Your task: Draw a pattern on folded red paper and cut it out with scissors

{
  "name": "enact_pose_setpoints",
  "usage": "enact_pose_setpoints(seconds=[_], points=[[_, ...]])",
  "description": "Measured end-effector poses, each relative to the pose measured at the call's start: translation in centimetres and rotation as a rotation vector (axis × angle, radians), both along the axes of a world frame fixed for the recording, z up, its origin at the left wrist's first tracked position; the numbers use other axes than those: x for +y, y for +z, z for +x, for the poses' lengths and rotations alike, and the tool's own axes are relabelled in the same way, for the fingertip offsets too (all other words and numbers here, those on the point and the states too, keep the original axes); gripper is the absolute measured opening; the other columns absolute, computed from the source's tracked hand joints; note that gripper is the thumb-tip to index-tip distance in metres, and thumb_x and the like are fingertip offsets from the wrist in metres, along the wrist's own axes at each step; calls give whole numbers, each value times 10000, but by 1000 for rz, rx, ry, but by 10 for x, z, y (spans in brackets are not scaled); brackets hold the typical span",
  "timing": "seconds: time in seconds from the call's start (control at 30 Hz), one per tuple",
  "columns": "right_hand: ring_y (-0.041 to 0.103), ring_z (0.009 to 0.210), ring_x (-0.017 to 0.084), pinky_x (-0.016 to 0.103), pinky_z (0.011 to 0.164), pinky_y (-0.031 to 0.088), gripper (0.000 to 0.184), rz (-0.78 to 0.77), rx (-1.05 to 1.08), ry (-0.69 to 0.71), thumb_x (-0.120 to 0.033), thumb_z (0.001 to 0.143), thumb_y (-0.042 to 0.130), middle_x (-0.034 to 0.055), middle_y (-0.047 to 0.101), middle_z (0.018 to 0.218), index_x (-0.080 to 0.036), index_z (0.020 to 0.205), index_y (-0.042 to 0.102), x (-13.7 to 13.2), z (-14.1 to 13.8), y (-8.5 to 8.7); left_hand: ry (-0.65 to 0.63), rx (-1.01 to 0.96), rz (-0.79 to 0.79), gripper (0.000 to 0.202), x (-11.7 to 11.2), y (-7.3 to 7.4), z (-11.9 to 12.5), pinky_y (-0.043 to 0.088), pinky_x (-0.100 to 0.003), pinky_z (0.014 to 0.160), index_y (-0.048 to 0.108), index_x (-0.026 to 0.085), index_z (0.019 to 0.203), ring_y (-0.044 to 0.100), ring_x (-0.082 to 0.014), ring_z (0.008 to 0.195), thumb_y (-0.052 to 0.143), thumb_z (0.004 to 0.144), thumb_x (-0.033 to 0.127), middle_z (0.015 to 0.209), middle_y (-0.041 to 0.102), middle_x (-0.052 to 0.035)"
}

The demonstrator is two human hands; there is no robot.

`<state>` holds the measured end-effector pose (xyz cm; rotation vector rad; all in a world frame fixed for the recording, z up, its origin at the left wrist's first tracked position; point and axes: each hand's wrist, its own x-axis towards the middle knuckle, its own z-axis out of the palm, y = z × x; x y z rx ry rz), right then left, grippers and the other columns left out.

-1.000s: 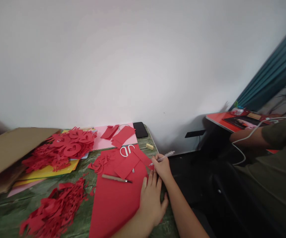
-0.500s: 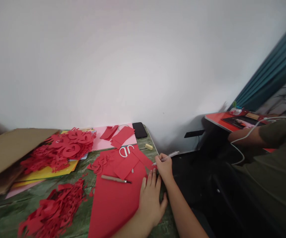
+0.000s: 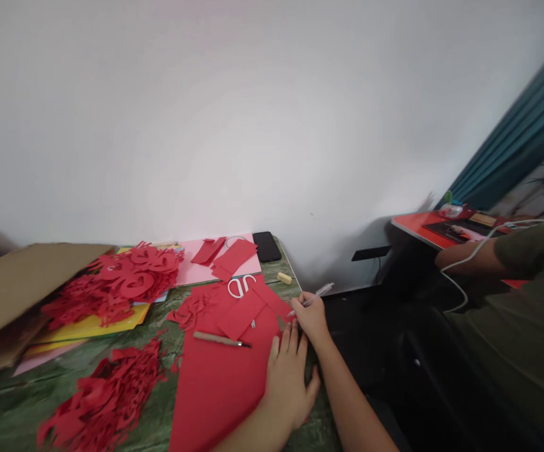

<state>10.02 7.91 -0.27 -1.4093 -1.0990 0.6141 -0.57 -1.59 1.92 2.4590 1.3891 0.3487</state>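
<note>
**Clerk:** Hands, count and condition?

**Inspector:** Two. The left hand lies flat, fingers spread, pressing on one large red sheet. The right hand is closed around one pen, with the tip down at the sheet's far right corner and the barrel slanting up to the right. The two hands nearly touch.

**Clerk:** Where is the sheet?

**Inspector:** On the green surface, at its near right end. It runs from the bottom edge of the view up to the scissors.

**Clerk:** Tools?

**Inspector:** One pair of scissors with white handles, lying on red offcuts just beyond the sheet. One slim knife-like tool lies across the sheet's upper part. One pale eraser and one black phone are near the far right corner.

**Clerk:** Cuttings?

**Inspector:** Three heaps. One large heap is at the far left on one yellow sheet. One near heap is on the bare surface. One small heap is beside the scissors. Loose red rectangles rest on one pink sheet. They overlap, so the count is uncertain.

**Clerk:** Anything else?

**Inspector:** One cardboard piece at the left edge. One other person's forearm at the right, with one white cable across it, beside one red side table.
</note>
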Motion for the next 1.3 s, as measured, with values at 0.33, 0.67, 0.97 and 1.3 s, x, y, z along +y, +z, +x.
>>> enact_pose_setpoints(seconds=[0.33, 0.67, 0.97, 1.3], points=[[239, 385, 64, 189, 370, 229, 264, -2, 4, 3, -196, 567, 468, -99, 220, 384, -222, 406, 260, 0, 0, -1, 1, 18, -11, 557, 0, 0, 0, 204, -452, 1028, 256, 197, 1348, 188, -257, 1293, 340, 828, 375, 1418, 254, -57], [235, 381, 64, 191, 375, 230, 244, -17, 12, -20, -187, 556, 449, -102, 213, 385, -228, 422, 249, 0, 2, -4, -3, 10, -1, 564, 0, -2, 0, 203, -456, 1027, 228, 197, 1356, 172, -260, 1297, 324, 831, 378, 1436, 198, -50], [235, 373, 62, 189, 371, 218, 251, -11, 4, -19, -208, 569, 443, -100, 195, 391, -231, 431, 235, -2, 1, 0, -4, -8, -1, 557, 0, -1, -1, 208, -456, 1027, 243, 200, 1351, 177, -249, 1297, 317, 839, 406, 1429, 218, -60], [236, 382, 64, 190, 379, 207, 246, -29, -45, 27, -193, 561, 466, -101, 215, 372, -218, 406, 277, 0, -1, -1, 0, -15, 14, 559, 0, -4, 0, 211, -473, 1023, 245, 202, 1350, 182, -250, 1297, 321, 835, 403, 1420, 244, -67]])
